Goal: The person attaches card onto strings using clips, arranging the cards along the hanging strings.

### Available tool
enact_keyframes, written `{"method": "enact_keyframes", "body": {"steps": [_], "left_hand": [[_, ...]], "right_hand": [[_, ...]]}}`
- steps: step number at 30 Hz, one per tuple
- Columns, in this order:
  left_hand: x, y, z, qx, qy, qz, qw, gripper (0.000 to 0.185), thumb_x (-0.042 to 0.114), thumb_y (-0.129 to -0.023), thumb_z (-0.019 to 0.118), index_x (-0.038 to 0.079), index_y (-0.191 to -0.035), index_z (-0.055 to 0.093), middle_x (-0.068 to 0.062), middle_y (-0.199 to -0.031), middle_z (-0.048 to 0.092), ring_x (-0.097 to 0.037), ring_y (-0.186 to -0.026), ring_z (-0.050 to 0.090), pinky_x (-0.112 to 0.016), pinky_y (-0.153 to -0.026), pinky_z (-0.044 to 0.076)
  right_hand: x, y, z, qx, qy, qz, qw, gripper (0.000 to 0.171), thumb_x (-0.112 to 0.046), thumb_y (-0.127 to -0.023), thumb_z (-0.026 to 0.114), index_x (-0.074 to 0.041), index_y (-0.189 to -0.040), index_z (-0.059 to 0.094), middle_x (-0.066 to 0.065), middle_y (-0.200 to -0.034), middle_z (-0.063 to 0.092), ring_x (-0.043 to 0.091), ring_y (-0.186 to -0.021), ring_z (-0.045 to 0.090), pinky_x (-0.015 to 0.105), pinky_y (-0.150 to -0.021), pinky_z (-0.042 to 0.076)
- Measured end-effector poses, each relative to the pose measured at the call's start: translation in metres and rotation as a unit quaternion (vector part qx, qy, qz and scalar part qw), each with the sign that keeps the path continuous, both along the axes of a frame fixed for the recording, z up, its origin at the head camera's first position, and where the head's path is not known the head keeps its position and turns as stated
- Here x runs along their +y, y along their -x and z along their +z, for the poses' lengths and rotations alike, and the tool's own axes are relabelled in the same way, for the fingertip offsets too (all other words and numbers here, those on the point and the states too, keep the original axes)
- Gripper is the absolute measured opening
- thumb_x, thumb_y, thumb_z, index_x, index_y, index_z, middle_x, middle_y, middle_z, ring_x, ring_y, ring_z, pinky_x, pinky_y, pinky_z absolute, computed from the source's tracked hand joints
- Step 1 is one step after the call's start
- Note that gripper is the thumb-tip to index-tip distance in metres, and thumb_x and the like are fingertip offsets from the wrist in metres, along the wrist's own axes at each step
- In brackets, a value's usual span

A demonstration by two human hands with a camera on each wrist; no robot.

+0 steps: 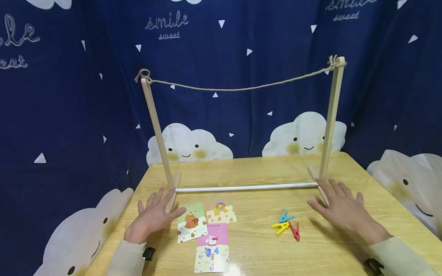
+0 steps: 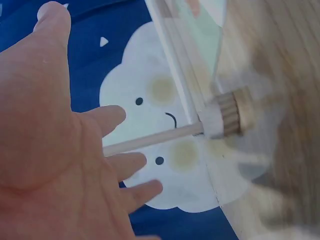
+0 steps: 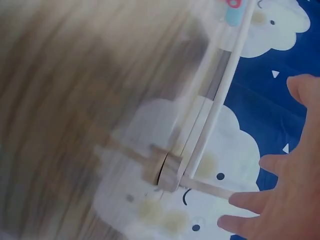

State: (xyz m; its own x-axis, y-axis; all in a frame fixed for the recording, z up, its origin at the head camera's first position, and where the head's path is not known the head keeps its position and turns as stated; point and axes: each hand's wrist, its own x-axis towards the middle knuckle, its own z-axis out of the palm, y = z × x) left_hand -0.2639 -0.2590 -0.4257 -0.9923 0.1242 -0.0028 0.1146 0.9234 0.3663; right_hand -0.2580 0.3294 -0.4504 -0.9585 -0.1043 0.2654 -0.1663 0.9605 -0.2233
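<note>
Two empty hands, fingers spread wide: you had the left hand (image 1: 152,216) by the base of the left post (image 1: 157,130), the right hand (image 1: 345,211) by the right post (image 1: 331,122); couldn't tell whether fingertips touched wood. Both posts stood upright on the table (image 1: 255,245), left foot (image 1: 172,203) toward the left edge, right foot (image 1: 313,173) toward the right, with a white rod (image 1: 241,188) low between them and a sagging string (image 1: 228,90) between their tops. Step looked like framing or steadying the stand, no grip made; shifting it would have called for curling your fingers evenly round both sides. Obstacles: the bear card (image 1: 191,225) sat right at your left thumb, bunched with the lion card (image 1: 221,212) and pink card (image 1: 211,251), left of the table's middle. Blue clip (image 1: 285,217), yellow clip (image 1: 282,228) and red clip (image 1: 295,231) clustered right of those, apart from your right hand. A dark blue curtain (image 1: 221,46) hung behind the back edge.
</note>
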Motion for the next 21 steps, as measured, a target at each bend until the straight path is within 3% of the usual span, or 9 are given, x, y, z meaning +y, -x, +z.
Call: {"method": "enact_keyframes", "body": {"steps": [7,13,17,21], "left_hand": [[0.01,0.004,-0.001,0.023,-0.061,-0.045,0.9969,0.104,0.075,-0.087,0.064,0.019,-0.165,0.026,-0.022,-0.167,0.027,-0.053,-0.151,0.021,-0.073,-0.115,0.021],[0.015,0.012,-0.01,0.015,-0.107,-0.063,0.9921,0.101,0.056,-0.082,0.084,0.006,-0.157,0.041,-0.023,-0.161,0.038,-0.045,-0.149,0.032,-0.062,-0.116,0.033],[0.015,0.018,-0.018,0.014,-0.096,-0.066,0.9931,0.096,0.053,-0.078,0.087,0.0,-0.15,0.05,-0.026,-0.156,0.044,-0.046,-0.148,0.034,-0.06,-0.116,0.035],[0.014,0.024,-0.026,0.021,-0.09,-0.072,0.9931,0.09,0.048,-0.077,0.09,-0.004,-0.142,0.057,-0.028,-0.149,0.051,-0.048,-0.146,0.037,-0.059,-0.116,0.036]], "right_hand": [[-0.012,0.004,0.004,0.013,0.03,0.062,0.998,0.082,-0.062,-0.098,0.059,-0.012,-0.159,0.037,0.027,-0.151,0.047,0.057,-0.132,0.045,0.079,-0.09,0.038],[-0.019,0.009,0.002,0.011,0.085,0.126,0.988,0.071,-0.048,-0.098,0.068,-0.007,-0.152,0.047,0.028,-0.145,0.053,0.055,-0.131,0.046,0.071,-0.102,0.034],[-0.023,0.014,-0.003,0.023,0.09,0.149,0.984,0.063,-0.04,-0.096,0.073,-0.008,-0.147,0.053,0.022,-0.137,0.059,0.044,-0.118,0.058,0.063,-0.094,0.044],[-0.025,0.019,-0.011,0.034,0.11,0.178,0.977,0.057,-0.03,-0.093,0.079,-0.008,-0.142,0.059,0.016,-0.129,0.063,0.031,-0.105,0.063,0.042,-0.079,0.054]]}}
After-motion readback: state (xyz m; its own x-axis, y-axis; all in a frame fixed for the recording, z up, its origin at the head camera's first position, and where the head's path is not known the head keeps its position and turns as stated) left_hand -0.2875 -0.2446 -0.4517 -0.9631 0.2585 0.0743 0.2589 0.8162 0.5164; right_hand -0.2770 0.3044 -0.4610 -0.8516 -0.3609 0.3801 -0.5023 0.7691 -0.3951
